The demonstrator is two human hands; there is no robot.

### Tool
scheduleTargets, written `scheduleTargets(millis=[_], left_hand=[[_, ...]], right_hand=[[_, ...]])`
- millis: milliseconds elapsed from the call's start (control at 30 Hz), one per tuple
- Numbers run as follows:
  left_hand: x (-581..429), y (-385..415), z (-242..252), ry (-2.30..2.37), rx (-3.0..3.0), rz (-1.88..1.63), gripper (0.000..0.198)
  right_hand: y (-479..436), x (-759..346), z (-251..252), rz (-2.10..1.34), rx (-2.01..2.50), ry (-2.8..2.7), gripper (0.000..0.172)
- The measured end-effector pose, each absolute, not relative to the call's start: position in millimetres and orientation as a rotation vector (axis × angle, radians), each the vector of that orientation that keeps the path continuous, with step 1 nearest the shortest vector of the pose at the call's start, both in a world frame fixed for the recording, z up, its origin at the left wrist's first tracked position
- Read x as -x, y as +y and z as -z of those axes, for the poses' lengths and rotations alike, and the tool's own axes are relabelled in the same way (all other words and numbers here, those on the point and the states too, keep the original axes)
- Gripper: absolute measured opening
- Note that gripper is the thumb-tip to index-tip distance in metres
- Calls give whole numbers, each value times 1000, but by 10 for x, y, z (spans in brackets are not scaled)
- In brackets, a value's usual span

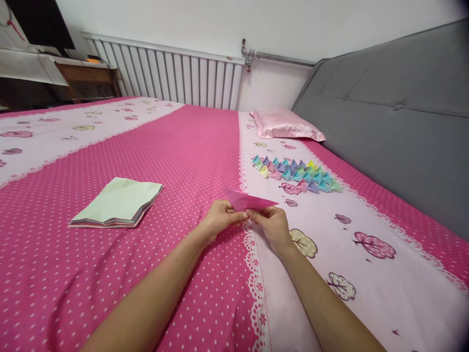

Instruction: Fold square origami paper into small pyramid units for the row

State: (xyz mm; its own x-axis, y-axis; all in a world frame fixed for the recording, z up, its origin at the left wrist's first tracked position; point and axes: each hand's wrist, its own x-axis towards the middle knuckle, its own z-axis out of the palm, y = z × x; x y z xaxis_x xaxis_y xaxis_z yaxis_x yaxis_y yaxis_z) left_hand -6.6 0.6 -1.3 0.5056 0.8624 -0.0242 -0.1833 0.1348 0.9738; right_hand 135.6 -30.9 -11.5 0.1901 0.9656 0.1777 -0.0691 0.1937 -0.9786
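Observation:
A folded sheet of pink origami paper (251,200) is held up between both hands, its pointed ends spreading to the left and right. My left hand (222,217) pinches its lower left part between thumb and fingers. On the other side my right hand (271,226) grips the lower right part, thumb in front and fingers behind. The two thumbs nearly meet at the paper's lower middle. Beyond the hands, to the right, several small folded paper boats (293,171) in blue, green, purple, pink and yellow stand in rows on the bedspread.
A stack of coloured paper (119,200), pale green on top, lies left of my hands on the pink bedspread (198,146). A pink pillow (286,124) rests by the grey headboard (395,98). Behind are a radiator (176,73) and a desk with a monitor (40,24).

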Motion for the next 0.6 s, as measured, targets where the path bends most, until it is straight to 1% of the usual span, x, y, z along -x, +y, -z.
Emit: scheduleTargets(millis=[100,333,600], left_hand=[[72,13,21,727,-1218,-842,28],[98,23,-20,818,-1248,-790,25],[96,24,-33,887,-1198,-793,25]], right_hand=[[-315,-1368,107,-931,1134,-1089,20],[-297,-1445,116,-790,1195,-1048,29],[-255,-1525,104,-685,1145,-947,23]])
